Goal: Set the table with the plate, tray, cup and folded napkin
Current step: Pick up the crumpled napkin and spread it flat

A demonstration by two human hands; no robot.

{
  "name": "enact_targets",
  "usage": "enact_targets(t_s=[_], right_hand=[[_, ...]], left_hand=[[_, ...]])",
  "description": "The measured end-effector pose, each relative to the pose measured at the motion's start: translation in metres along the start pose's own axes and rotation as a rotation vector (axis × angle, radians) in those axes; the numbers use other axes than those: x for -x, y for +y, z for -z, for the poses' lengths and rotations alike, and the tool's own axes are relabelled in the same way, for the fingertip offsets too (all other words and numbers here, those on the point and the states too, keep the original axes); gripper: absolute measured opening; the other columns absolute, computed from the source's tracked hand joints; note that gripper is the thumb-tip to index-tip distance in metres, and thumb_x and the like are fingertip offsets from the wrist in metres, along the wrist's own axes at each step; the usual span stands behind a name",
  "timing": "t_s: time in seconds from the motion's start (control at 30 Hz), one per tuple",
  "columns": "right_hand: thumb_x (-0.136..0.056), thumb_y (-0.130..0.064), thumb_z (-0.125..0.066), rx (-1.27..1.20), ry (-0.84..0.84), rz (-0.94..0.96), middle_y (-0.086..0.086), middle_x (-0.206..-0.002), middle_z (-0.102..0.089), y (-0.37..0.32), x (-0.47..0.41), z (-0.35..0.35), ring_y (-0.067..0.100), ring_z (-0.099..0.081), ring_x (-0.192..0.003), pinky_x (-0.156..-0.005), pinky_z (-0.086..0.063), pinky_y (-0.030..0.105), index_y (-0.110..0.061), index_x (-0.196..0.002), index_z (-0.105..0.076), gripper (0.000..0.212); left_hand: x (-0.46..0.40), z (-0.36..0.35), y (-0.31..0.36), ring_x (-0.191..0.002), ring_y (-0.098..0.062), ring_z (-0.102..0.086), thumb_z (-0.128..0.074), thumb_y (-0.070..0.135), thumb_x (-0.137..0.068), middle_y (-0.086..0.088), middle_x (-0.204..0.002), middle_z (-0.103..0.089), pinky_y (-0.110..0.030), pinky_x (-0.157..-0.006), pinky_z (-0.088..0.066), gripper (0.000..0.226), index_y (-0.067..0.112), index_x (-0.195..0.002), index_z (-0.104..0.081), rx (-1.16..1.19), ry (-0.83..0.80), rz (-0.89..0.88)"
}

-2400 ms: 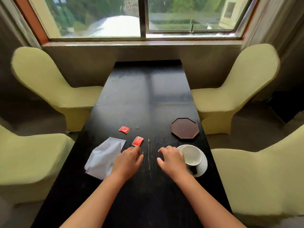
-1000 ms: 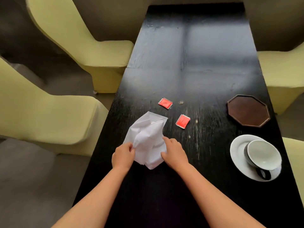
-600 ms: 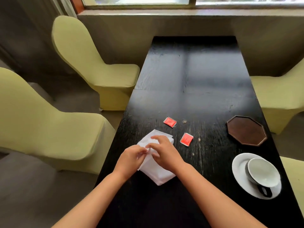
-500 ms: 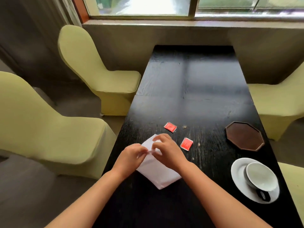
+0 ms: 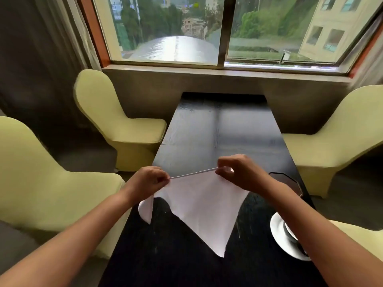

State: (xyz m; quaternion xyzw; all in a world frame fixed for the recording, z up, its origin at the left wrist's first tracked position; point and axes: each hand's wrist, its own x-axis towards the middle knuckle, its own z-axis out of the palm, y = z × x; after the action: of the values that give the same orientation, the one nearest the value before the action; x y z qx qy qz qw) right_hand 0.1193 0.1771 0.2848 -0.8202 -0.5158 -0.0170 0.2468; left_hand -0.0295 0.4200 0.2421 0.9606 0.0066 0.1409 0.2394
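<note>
The left hand (image 5: pixel 148 181) pinches one corner of the thin white paper napkin (image 5: pixel 199 201), the right hand (image 5: pixel 240 172) pinches the other, stretching its top edge taut above the black wooden table (image 5: pixel 219 129), probably to square it for folding.

cup (image 5: pixel 290 233) — mostly behind forearm

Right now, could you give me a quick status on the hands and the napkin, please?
Left hand and right hand pinch the white napkin, stretched above the black table. Not yet folded. Nothing in the way.
</note>
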Motion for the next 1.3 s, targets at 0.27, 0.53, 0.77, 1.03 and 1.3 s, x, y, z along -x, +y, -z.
enact_targets(t_s=[0.27, 0.53, 0.77, 1.03, 1.3], right_hand=[[-0.084, -0.011, -0.065, 0.157, 0.011, -0.048, 0.018, -0.07, -0.066, 0.016, 0.031, 0.075, 0.029, -0.056, -0.062, -0.062, -0.045, 0.037, -0.002, -0.077, -0.068, 0.012], [-0.082, -0.015, -0.067, 0.31, -0.038, -0.227, 0.014, -0.083, -0.07, 0.048, 0.038, 0.113, 0.034, -0.062, -0.08, -0.077, -0.051, 0.047, -0.004, -0.082, -0.07, 0.011], [-0.088, -0.019, -0.057, 0.573, 0.146, -0.266, 0.014, -0.097, -0.071, 0.056, 0.018, 0.139, 0.034, -0.064, -0.092, -0.085, -0.044, 0.04, -0.011, -0.092, -0.069, 0.015], [-0.086, -0.013, -0.054, 0.75, 0.499, -0.164, 0.02, -0.08, -0.068, 0.034, -0.002, 0.178, 0.038, -0.063, -0.081, -0.086, -0.037, 0.042, -0.004, -0.082, -0.066, 0.015], [-0.082, -0.006, -0.059, 0.647, 0.426, -0.207, 0.016, -0.072, -0.066, 0.022, 0.045, 0.126, 0.036, -0.062, -0.074, -0.084, -0.039, 0.044, -0.006, -0.075, -0.063, 0.008]], left_hand=[[-0.012, 0.014, 0.005, -0.081, -0.016, -0.068, -0.07, 0.011, -0.08, -0.007, -0.093, -0.074, -0.024, -0.075, -0.053, 0.018, 0.007, -0.098, -0.073, -0.07, 0.016, -0.005], [-0.04, 0.053, 0.006, -0.078, -0.019, -0.069, -0.067, 0.012, -0.083, -0.01, -0.093, -0.074, -0.033, -0.077, -0.056, 0.019, 0.005, -0.1, -0.071, -0.186, 0.048, 0.032], [-0.084, 0.103, 0.031, -0.091, -0.027, -0.068, -0.061, 0.011, -0.087, -0.013, -0.101, -0.073, -0.041, -0.085, -0.053, 0.016, 0.006, -0.099, -0.072, -0.339, 0.099, -0.009], [-0.085, 0.149, 0.049, -0.086, -0.039, -0.066, -0.057, 0.01, -0.09, -0.02, -0.093, -0.072, -0.045, -0.076, -0.053, 0.018, 0.001, -0.097, -0.071, -0.503, 0.406, -0.204], [-0.017, 0.1, 0.029, -0.075, -0.034, -0.069, -0.061, 0.008, -0.087, -0.018, -0.087, -0.072, -0.044, -0.064, -0.059, 0.013, 0.002, -0.089, -0.072, -0.452, 0.383, -0.258]])
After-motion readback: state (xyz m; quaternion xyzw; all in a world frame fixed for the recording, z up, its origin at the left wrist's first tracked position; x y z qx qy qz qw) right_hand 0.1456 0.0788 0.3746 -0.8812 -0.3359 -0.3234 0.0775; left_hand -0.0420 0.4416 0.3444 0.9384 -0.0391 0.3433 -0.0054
